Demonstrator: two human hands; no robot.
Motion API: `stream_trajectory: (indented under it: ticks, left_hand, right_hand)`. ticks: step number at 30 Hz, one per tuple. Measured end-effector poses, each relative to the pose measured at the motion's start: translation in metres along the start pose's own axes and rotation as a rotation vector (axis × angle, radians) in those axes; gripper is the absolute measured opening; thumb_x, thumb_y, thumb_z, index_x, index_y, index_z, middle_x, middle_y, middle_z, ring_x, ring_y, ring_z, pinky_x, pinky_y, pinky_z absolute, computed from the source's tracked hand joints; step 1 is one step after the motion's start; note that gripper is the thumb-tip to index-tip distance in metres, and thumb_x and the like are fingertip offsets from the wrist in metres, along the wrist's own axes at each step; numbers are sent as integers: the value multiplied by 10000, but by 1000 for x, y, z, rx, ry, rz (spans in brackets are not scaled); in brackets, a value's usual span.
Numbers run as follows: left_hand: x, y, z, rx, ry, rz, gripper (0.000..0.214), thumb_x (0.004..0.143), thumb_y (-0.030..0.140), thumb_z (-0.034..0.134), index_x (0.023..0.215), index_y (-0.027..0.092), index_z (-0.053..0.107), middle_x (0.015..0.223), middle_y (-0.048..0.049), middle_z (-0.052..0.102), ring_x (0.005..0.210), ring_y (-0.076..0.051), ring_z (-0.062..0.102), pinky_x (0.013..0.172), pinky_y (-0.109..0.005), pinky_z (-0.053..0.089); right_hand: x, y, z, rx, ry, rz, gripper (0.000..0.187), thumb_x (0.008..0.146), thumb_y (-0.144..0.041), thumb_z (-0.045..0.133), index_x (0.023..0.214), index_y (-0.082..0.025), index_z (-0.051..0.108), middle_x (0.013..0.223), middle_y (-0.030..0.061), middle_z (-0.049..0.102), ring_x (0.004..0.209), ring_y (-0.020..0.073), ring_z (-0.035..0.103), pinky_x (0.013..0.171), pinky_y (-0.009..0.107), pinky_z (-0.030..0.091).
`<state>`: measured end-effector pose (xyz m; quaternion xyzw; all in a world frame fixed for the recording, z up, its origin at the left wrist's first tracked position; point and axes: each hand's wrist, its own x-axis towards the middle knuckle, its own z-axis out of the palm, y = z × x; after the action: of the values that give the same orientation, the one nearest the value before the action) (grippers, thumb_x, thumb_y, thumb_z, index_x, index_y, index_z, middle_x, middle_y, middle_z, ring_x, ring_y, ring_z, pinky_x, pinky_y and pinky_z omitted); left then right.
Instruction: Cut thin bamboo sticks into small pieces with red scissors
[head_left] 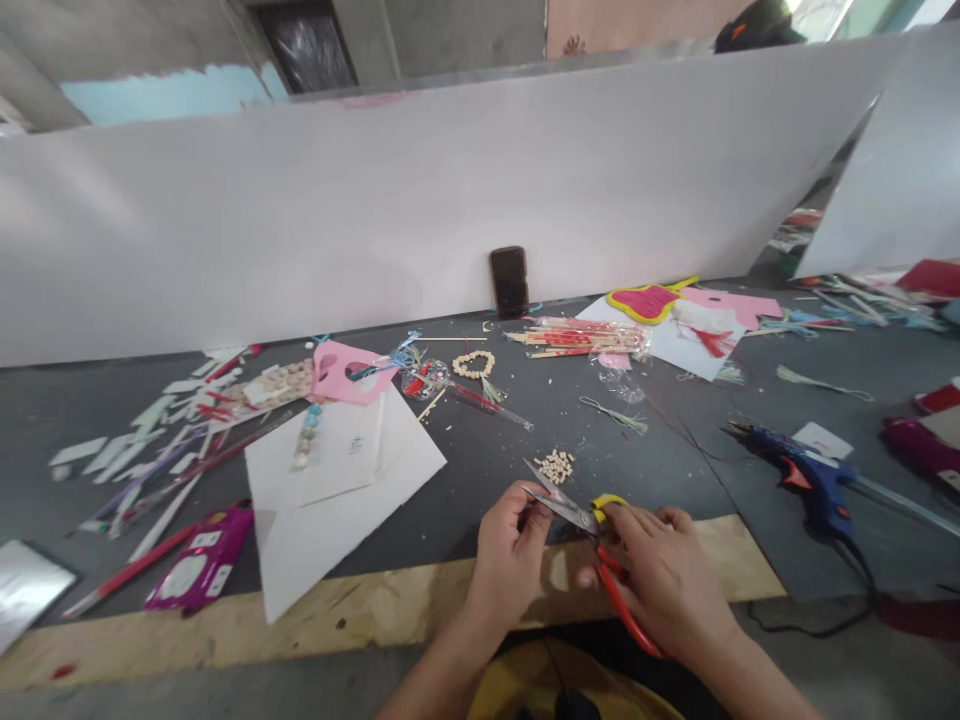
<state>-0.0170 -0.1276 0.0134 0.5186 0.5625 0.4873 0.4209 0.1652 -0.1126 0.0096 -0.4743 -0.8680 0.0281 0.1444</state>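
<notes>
My right hand grips a pair of scissors with red and yellow handles, blades pointing up and left. My left hand is closed in a pinch right at the blades, holding something too small to make out. Both hands hover over the near edge of the grey table, above a strip of bare wood. A small heap of pale wooden beads lies just beyond the blade tips.
A blue glue gun lies to the right, its cord trailing off the edge. White paper sheets, a magenta packet, paper strips, a bead heart, bundled sticks and a phone against the white partition surround the work.
</notes>
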Motion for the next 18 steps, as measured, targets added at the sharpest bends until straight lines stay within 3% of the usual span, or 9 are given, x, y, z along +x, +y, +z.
stream_trajectory:
  ticks: [7,12,18]
  left_hand:
    - [2,-1,-3,-87,-87,-98,188,881,305,476,798,162,565,687,1,571,623,-112,480,564,-200,349]
    - [5,3,-7,-165,-183,-148,186,867,282,495,747,159,567,695,-7,593,637,-109,490,541,-192,328]
    - [2,4,-3,-176,-138,-156,230,873,353,496,788,153,570,732,-14,593,659,-113,497,565,-195,352]
  right_hand:
    - [-1,1,0,10,16,12,293,759,-414,548,951,-199,492,947,107,680,828,257,605,780,395,269]
    - [-1,4,-1,10,51,-33,196,827,-335,480,958,-191,506,843,63,687,741,218,611,754,367,251]
    - [0,5,-2,-15,22,-83,244,903,-376,389,762,-202,485,593,10,626,517,169,533,648,329,220]
